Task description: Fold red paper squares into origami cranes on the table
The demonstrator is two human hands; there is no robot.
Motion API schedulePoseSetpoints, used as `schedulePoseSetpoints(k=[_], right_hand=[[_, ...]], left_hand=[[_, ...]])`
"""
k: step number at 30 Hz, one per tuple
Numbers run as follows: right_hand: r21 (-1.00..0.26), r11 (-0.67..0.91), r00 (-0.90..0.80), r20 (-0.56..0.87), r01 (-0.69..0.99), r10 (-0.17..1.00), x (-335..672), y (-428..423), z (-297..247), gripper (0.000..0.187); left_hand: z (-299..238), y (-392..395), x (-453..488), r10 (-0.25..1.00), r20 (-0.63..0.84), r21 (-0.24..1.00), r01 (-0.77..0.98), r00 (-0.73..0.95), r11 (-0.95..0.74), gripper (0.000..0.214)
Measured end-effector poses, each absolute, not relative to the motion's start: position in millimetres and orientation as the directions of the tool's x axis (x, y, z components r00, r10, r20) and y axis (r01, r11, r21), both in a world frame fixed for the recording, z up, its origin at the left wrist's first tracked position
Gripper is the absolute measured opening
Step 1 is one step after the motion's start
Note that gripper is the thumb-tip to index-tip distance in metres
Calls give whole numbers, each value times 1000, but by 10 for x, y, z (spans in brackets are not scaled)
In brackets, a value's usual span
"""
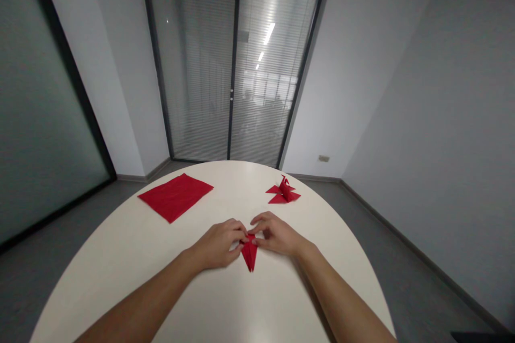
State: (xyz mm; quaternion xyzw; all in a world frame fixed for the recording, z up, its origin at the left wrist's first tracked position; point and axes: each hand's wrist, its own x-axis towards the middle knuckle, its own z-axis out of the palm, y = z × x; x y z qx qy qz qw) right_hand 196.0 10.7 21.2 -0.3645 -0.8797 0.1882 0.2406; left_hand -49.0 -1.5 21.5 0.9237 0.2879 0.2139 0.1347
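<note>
A small folded red paper piece [250, 256] lies on the white round table [225, 300], its narrow point toward me. My left hand [220, 243] pinches its upper left part with curled fingers. My right hand [276, 234] pinches its upper right part, fingertips pressed together on the paper. Both hands meet over the top of the piece and hide that end.
A flat stack of red square sheets [175, 196] lies at the table's far left. A finished folded red paper figure [284, 192] stands at the far right. Beyond the table are glass doors with blinds [233, 64], grey walls and grey floor.
</note>
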Motion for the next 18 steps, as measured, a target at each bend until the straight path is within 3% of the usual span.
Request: schedulePoseSetpoints(k=[3, 9, 18], right_hand=[[-494, 679, -637, 284, 543, 716, 1959, 93, 231, 28], [-554, 685, -675, 270, 474, 686, 1983, 98, 221, 55], [-586, 675, -679, 267, 448, 683, 1979, 78, 275, 38]], left_hand=[[246, -7, -544, 555, 307, 375, 438, 773, -817, 34], [233, -4, -583, 552, 313, 392, 425, 773, -816, 35], [259, -24, -587, 562, 310, 410, 425, 767, -807, 35]])
